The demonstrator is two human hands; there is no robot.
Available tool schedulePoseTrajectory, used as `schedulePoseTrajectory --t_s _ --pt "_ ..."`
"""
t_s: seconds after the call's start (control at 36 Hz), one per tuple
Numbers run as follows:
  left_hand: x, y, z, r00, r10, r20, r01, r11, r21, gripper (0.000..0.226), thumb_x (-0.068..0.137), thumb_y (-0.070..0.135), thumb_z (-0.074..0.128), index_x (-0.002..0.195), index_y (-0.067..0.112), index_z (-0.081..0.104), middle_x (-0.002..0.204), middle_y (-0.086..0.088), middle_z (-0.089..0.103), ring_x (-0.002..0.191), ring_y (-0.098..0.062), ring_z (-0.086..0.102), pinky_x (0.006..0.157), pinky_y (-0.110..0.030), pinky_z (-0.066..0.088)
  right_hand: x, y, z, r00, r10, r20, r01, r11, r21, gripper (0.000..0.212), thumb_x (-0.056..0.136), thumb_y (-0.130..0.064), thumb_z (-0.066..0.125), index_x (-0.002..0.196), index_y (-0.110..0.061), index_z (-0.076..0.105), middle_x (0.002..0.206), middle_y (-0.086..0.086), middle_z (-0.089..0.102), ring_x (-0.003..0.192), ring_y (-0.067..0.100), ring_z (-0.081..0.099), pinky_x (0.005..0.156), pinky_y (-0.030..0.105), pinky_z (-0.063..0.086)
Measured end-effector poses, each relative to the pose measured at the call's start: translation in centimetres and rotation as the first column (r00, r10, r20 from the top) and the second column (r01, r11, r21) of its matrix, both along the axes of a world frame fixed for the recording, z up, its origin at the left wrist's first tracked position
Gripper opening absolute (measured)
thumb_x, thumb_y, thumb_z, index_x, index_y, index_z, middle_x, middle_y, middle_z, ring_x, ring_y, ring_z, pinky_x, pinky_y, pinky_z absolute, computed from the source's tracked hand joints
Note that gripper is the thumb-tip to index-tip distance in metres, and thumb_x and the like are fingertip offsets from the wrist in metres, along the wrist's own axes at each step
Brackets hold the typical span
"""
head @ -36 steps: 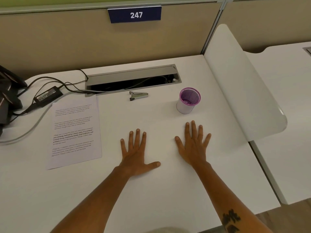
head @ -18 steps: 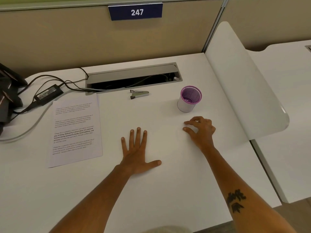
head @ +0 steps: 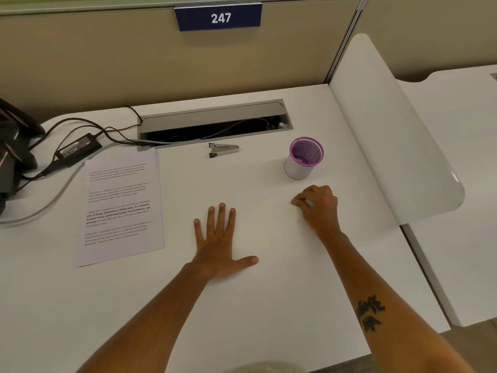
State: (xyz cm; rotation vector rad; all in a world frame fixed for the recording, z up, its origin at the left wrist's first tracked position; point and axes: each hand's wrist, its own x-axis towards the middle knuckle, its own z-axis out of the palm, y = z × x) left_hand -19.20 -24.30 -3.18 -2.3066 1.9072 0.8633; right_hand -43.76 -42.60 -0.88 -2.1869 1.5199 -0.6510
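Note:
My left hand (head: 219,239) lies flat on the white desk (head: 269,305), fingers straight and spread, thumb out to the right. My right hand (head: 318,204) hovers or rests just in front of a purple mesh pen cup (head: 305,158), fingers curled under with thumb and fingertips together; nothing shows between them. A small silver stapler (head: 223,149) lies behind my left hand, near the cable tray. A printed sheet of paper (head: 121,207) lies flat to the left of my left hand.
An open grey cable tray (head: 215,123) runs along the back of the desk. A black power adapter (head: 78,149) with cables and dark equipment (head: 13,154) sit at the far left. A white divider panel (head: 390,135) stands at the right edge.
My right hand lifted from lying flat, curled its fingers and moved forward and right toward the pen cup. My left hand stayed flat in place.

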Motion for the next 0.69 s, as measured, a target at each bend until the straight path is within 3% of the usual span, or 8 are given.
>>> schedulePoseTrajectory --t_s 0.14,0.36,0.53,0.69 --pt "0.0 0.0 0.1 1.0 0.001 -0.005 -0.001 1.0 0.006 0.144 0.063 0.111 0.031 0.157 0.03 -0.041 0.162 0.002 -0.055 0.148 -0.024 -0.053 0.121 -0.066 -0.028 0.3 0.2 0.2 0.998 0.031 -0.057 -0.033 0.999 -0.039 0.005 0.087 -0.014 0.083 0.082 -0.011 0.084 0.086 0.004 0.079 0.087 0.031 0.064 0.071 0.044 0.053" --pt "0.1 0.0 -0.2 1.0 0.0 -0.008 0.0 1.0 -0.002 0.144 0.061 0.112 0.029 0.156 0.031 -0.042 0.161 0.003 -0.055 0.147 -0.023 -0.054 0.12 -0.065 -0.03 0.8 1.0 0.6 0.987 0.013 -0.16 -0.017 1.0 -0.024 0.012 0.096 -0.013 0.073 0.092 -0.009 0.083 0.093 0.009 0.079 0.091 0.034 0.064 0.076 0.052 0.052" --pt "0.1 0.0 -0.4 1.0 0.005 -0.008 -0.005 1.0 -0.011 0.145 0.061 0.113 0.03 0.157 0.032 -0.041 0.163 0.004 -0.053 0.149 -0.023 -0.052 0.12 -0.065 -0.03 0.8 1.0 0.7 0.964 0.036 -0.262 -0.034 0.999 0.011 0.018 0.102 -0.015 0.064 0.093 -0.01 0.08 0.098 0.007 0.076 0.097 0.033 0.06 0.078 0.046 0.042" --pt "0.1 0.0 -0.3 1.0 0.004 -0.015 -0.004 1.0 -0.003 0.145 0.062 0.111 0.033 0.156 0.032 -0.043 0.161 0.004 -0.055 0.148 -0.023 -0.053 0.12 -0.066 -0.03 0.6 0.0 1.9 0.993 -0.06 -0.106 0.081 0.975 0.205 0.02 0.102 -0.013 0.06 0.097 -0.011 0.08 0.105 0.006 0.076 0.104 0.032 0.059 0.087 0.046 0.047"
